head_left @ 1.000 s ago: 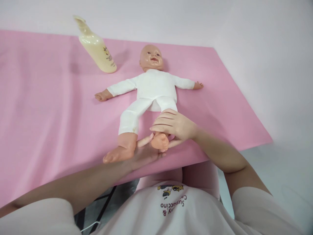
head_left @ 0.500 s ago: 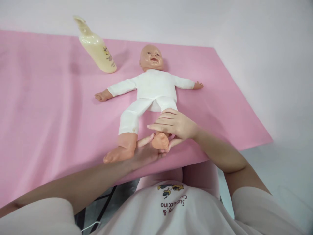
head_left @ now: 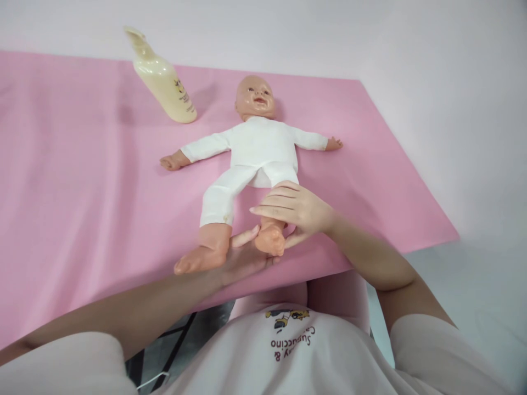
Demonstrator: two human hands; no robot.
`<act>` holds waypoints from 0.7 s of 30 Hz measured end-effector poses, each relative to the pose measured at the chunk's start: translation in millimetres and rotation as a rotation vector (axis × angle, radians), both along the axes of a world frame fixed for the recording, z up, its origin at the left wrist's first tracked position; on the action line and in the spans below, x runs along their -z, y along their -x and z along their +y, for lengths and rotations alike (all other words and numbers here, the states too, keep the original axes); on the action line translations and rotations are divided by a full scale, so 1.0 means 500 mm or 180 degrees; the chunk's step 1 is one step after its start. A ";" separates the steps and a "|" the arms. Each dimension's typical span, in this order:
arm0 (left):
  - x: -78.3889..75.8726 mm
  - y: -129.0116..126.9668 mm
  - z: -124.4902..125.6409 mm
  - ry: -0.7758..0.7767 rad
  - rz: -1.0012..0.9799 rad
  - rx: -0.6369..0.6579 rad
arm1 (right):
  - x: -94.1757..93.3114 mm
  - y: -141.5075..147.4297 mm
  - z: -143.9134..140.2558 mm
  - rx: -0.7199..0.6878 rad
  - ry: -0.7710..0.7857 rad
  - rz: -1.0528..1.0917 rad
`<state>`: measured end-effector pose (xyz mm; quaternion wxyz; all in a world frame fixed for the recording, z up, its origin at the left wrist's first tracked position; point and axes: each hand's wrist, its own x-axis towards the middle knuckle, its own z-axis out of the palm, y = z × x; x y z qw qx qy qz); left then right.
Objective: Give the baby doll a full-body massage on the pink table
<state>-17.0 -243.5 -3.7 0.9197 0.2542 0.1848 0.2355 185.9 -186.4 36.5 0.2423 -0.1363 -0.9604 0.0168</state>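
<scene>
Doll (head_left: 257, 148) in white clothes lies face up on the pink mat (head_left: 82, 181), head at the far side, arms spread, bare feet toward us at the near edge. Our right hand (head_left: 298, 211) is wrapped over the lower leg on the right, fingers across the top and thumb beneath, clamped on that leg just above the foot (head_left: 270, 240). Our left hand (head_left: 242, 255) lies palm up under that same foot, fingers loosely spread and cradling it rather than gripping. Compared with a second ago, the right hand has slid slightly farther up the leg, so more of the foot shows; the left hand has barely moved. Far left on the mat, a cream lotion bottle (head_left: 164, 82) stands where it was, well apart from the doll.
</scene>
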 end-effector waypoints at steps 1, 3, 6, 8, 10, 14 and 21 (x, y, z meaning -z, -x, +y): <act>-0.002 0.000 -0.001 0.0130 -0.0048 0.0006 | -0.001 0.000 0.000 0.0001 0.0015 0.0011; -0.011 0.002 -0.003 0.0390 -0.0159 0.0014 | -0.001 -0.001 0.000 -0.0021 0.0038 -0.0003; -0.030 0.004 -0.005 0.0593 -0.0182 0.0031 | -0.002 -0.003 0.002 -0.0066 0.0065 -0.0094; -0.037 0.005 -0.006 0.0594 -0.0158 0.0059 | -0.002 -0.004 0.004 -0.0090 0.0081 -0.0139; -0.038 0.004 -0.005 0.0563 -0.0140 0.0057 | -0.003 -0.006 0.005 -0.0117 0.0095 -0.0144; -0.028 0.003 -0.004 0.0560 -0.0164 0.0033 | -0.004 -0.006 0.005 -0.0115 0.0111 -0.0084; -0.036 0.001 -0.005 0.0653 -0.0223 -0.0003 | -0.005 -0.002 -0.001 -0.0021 0.0018 0.0028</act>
